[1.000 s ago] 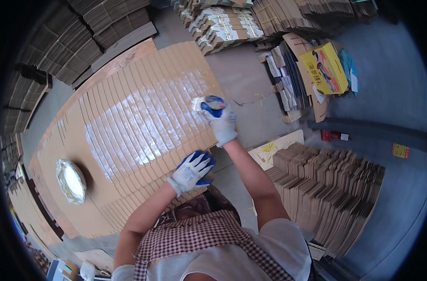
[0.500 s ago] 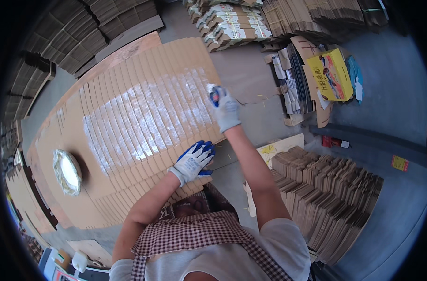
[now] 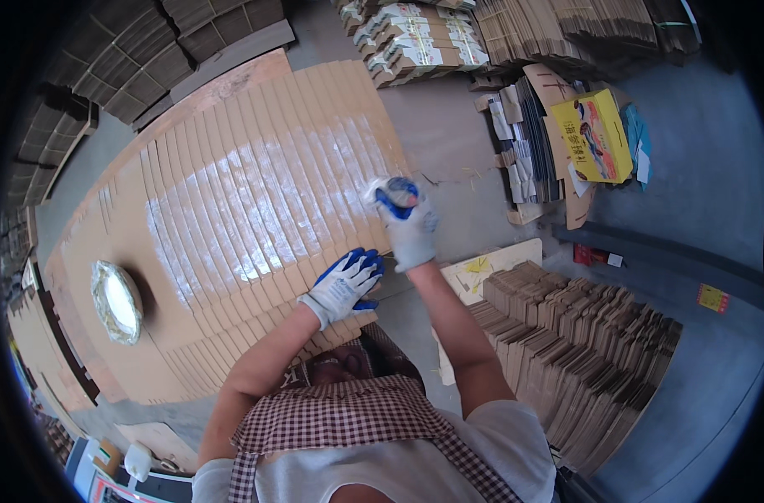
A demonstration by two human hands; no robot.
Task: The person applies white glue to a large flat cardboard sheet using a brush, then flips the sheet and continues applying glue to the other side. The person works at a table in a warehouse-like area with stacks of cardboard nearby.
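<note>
Fanned cardboard sheets [image 3: 223, 180] lie overlapped in rows across the work surface, with a wet, shiny whitish coating over their middle. My left hand [image 3: 346, 287], in a white glove with blue palm, rests with fingers stretched out on the near right edge of the sheets. At their right edge, my right hand [image 3: 409, 220], gloved alike, is closed around a small whitish wad [image 3: 375, 193]. Blur and the fingers hide its exact kind. A round bowl [image 3: 107, 317] lined with clear plastic, holding white liquid, stands on the cardboard at the left.
Stacked flat cardboard [image 3: 583, 360] stands on a pallet at the lower right. A yellow box [image 3: 592, 137] sits on more stacked sheets at the upper right. Bundled cardboard [image 3: 105, 59] rises at the upper left, and printed cartons [image 3: 420, 42] lie at the back.
My right hand has moved toward me along the right edge of the sheets, still closed on the whitish wad. My left hand stays nearly in place.
</note>
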